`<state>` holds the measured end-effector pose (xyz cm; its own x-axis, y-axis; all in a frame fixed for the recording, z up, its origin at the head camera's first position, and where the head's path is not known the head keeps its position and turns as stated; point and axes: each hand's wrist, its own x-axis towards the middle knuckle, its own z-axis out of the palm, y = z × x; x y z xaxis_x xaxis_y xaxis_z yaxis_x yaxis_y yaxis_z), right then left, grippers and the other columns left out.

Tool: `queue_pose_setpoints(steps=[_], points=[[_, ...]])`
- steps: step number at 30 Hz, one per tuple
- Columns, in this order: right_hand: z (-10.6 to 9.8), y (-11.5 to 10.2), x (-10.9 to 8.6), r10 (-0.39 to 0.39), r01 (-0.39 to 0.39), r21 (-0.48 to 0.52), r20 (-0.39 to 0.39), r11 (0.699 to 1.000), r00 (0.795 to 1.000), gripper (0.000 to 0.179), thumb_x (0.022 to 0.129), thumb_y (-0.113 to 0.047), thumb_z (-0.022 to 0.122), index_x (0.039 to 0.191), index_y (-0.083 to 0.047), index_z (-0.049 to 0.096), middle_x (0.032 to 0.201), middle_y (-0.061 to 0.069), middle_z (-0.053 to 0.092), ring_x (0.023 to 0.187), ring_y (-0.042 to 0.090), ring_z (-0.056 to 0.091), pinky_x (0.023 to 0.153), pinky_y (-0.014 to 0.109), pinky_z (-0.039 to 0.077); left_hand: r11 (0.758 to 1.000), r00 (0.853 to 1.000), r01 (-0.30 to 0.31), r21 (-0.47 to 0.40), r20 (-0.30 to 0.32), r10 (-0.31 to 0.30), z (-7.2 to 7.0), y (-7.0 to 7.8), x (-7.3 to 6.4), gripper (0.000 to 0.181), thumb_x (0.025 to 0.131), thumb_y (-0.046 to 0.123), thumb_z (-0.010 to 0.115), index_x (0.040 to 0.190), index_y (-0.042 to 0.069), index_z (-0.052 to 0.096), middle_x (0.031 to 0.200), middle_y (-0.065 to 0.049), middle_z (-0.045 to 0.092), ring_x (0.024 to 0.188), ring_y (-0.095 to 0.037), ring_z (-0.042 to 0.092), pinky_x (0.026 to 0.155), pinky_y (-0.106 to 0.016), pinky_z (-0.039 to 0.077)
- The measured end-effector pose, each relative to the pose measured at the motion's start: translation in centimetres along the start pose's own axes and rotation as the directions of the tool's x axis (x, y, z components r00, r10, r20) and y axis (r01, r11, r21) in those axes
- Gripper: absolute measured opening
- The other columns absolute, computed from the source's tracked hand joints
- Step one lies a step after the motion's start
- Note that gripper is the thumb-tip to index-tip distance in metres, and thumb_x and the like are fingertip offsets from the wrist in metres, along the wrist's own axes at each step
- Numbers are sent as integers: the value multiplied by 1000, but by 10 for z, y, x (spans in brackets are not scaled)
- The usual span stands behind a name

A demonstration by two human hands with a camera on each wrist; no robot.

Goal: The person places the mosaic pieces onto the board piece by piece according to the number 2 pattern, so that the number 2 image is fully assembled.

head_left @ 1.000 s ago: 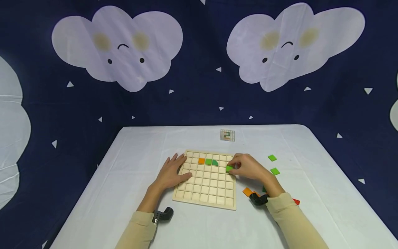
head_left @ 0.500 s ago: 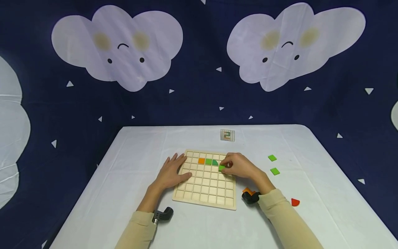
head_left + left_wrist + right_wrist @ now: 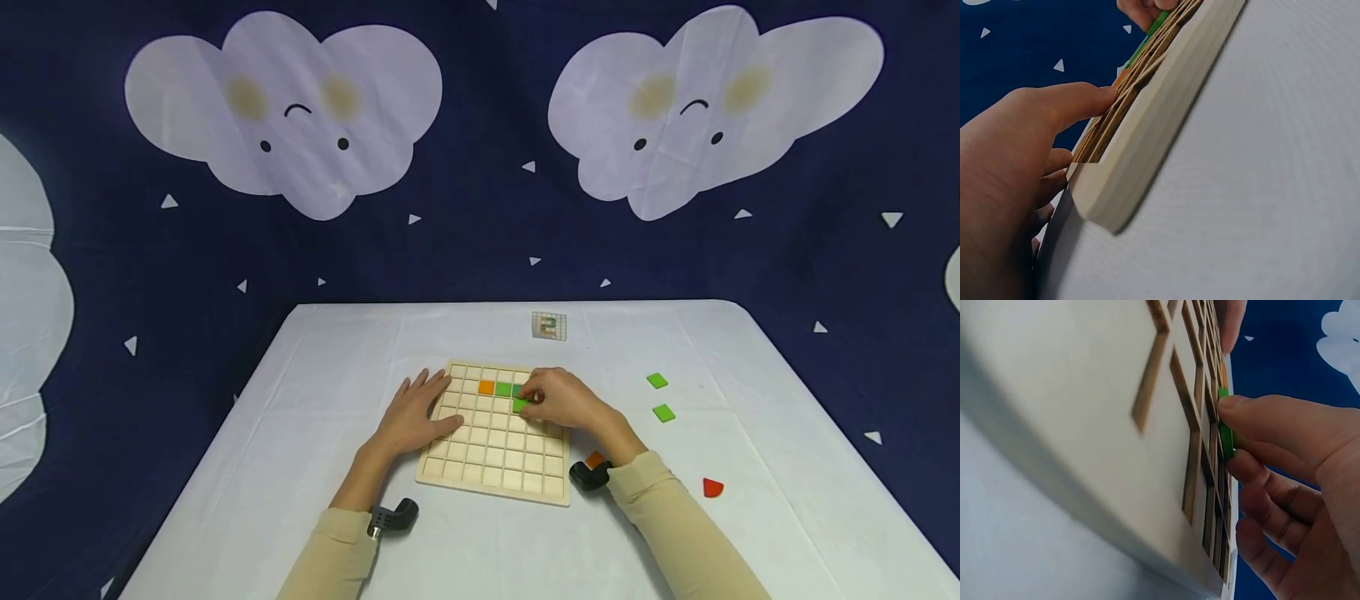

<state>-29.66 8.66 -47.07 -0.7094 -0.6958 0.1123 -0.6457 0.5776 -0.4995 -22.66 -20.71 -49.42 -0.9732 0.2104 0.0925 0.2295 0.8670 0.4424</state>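
A wooden grid board [image 3: 495, 487] lies on the white table. My left hand [image 3: 411, 421] rests with spread fingers on its left edge; in the left wrist view the thumb [image 3: 1085, 103] presses on the frame. My right hand [image 3: 566, 398] pinches a light green square tile [image 3: 519, 406] between thumb and fingers, right at a cell in the third row. In the right wrist view the green tile [image 3: 1226, 434] stands out from the grid under the thumb. Above it in the second row sit an orange tile [image 3: 487, 387], a green tile [image 3: 503, 389] and a dark green piece, partly covered by my fingers.
Two green square tiles [image 3: 663, 412] lie right of the board, and a red rounded piece [image 3: 712, 487] nearer the front. An orange tile [image 3: 595, 460] shows partly behind the right wrist camera [image 3: 591, 476]. A small pattern card [image 3: 549, 326] stands at the back.
My right hand has moved left across the board with the green tile, from the right edge to below the dark green piece. The left hand has stayed in place.
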Motion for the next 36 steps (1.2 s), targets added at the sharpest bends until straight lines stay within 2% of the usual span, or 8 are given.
queue_pose_setpoints(steps=[20, 28, 32, 36], points=[[2, -3, -1, 14, -15, -35, -20, 999, 1000, 25, 78, -28, 82, 100, -18, 77, 84, -15, 59, 73, 3, 53, 65, 24, 48, 1000, 1000, 3, 10, 5, -3, 0, 0, 0, 84, 83, 64, 57, 149, 15, 38, 155, 0, 29, 145, -23, 14, 117, -41, 2], [-12, -4, -11, 3, -2, 23, -20, 1000, 1000, 22, 82, -16, 76, 103, -14, 76, 86, -13, 60, 72, 7, 54, 62, 27, 49, 1000, 1000, -15, 4, -16, 15, -1, 0, 1, 83, 83, 62, 60, 148, 13, 39, 154, -2, 31, 144, -25, 15, 117, -44, 4], [-18, 0, -18, 36, -35, 44, -37, 998, 999, 22, 81, -10, 72, 103, -13, 76, 87, -13, 60, 70, 8, 54, 59, 27, 49, 1000, 1000, -19, 18, -7, 19, 0, 0, 2, 84, 84, 64, 57, 149, 14, 38, 154, -2, 30, 144, -24, 15, 117, -43, 4], [-23, 6, -28, 53, -50, 60, -47, 997, 997, 22, 83, -7, 65, 103, -13, 75, 89, -10, 61, 66, 9, 53, 55, 27, 48, 1000, 1000, -13, 13, -16, 14, 0, 0, 0, 83, 83, 62, 59, 148, 13, 40, 154, -3, 32, 144, -25, 16, 117, -44, 5]])
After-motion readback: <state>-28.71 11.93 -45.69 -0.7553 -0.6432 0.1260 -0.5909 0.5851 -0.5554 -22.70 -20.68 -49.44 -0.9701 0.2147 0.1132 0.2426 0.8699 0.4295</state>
